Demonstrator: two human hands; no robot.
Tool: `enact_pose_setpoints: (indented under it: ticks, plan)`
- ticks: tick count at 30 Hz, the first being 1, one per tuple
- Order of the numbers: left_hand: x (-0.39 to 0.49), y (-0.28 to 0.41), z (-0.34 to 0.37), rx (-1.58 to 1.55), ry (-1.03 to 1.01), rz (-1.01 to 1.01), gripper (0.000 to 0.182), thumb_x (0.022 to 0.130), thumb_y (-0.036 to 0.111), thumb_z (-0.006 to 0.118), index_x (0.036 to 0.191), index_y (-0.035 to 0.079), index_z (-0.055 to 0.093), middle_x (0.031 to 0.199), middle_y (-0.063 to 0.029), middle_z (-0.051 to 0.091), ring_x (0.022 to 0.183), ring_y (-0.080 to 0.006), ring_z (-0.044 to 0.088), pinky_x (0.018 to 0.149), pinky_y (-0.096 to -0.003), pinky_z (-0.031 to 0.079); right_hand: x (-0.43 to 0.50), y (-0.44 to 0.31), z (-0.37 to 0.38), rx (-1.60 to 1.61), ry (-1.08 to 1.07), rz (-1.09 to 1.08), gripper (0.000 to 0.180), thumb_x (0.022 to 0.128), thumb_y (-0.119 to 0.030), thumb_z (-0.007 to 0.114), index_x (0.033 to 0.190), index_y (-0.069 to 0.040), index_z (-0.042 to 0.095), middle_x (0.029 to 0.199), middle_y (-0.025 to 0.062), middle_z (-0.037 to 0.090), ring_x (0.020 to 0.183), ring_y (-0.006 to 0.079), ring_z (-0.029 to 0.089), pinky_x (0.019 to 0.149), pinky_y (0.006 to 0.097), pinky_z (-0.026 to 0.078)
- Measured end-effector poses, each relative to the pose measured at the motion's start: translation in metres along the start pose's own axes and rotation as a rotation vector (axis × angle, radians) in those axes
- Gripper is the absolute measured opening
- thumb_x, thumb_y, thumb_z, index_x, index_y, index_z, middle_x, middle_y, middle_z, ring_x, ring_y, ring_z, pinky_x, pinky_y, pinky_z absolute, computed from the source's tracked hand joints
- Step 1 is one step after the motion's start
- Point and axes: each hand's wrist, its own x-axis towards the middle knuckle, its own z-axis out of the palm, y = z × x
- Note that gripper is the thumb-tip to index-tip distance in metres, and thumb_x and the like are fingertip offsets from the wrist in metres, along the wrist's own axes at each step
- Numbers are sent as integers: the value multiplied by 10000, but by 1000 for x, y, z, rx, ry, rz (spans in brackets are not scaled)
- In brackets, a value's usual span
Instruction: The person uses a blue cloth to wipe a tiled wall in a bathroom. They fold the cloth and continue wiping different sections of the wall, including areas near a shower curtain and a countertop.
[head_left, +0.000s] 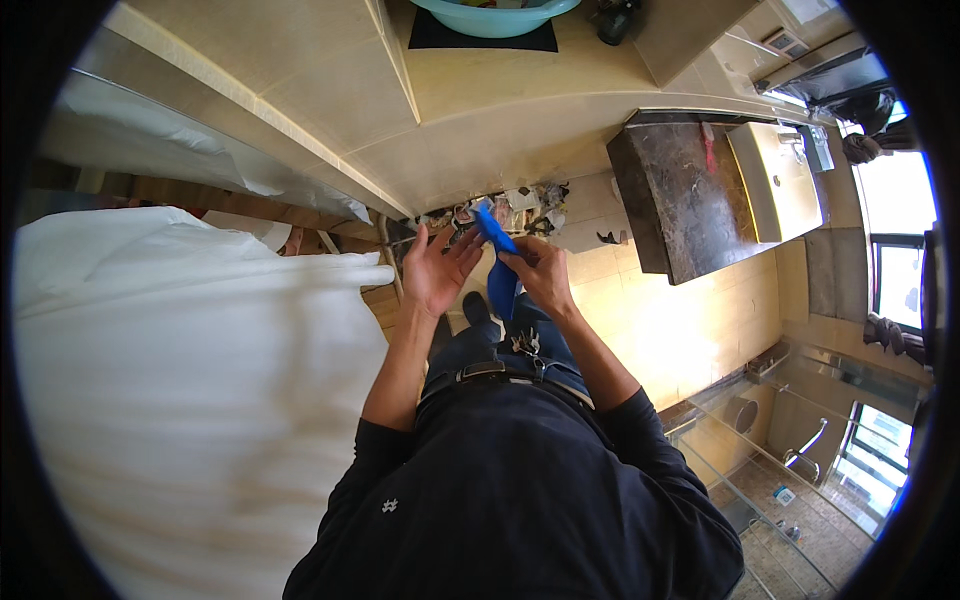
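Note:
A limp blue strip (504, 281), plastic or cloth, is pinched near its middle between the thumb and fingers of my right hand (544, 274). Its lower end hangs in front of my jeans, and its upper end leans toward the left. My left hand (441, 271) is spread with the palm turned up. Its fingertips come close to the strip's upper part; whether they touch it I cannot tell. Below the hands, a bunch of keys (526, 343) hangs at my belt (480, 370).
Mixed litter (525, 210) lies on the floor by the wall. At right stands a dark stone counter (675, 195) with a white sink (776, 184) and a red-handled item (708, 146). White sheeting (187, 360) drapes the left side. A light blue basin (499, 21) sits up front; glass panels (772, 442) stand lower right.

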Motion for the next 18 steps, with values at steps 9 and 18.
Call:
enact_pose_setpoints:
  ticks: [9,18]
  plan:
    - [46,-53,-18,924,332,117,690,1043,543,637,1491,24,559,1477,-188,628,1387,-310,579,1191,-529,408,-8,28,-51,1122,57,503,462,1063,-387,649,1347,-23,653,1135,141,760,969,249,747,900,422,630]
    - [106,-126,41,400,-126,-271,332,1041,208,696,1333,49,696,1258,-99,748,1126,-245,721,1013,-437,590,0,91,-156,1147,246,562,457,1079,-393,592,1374,-46,633,1283,198,723,1093,314,732,958,495,610]
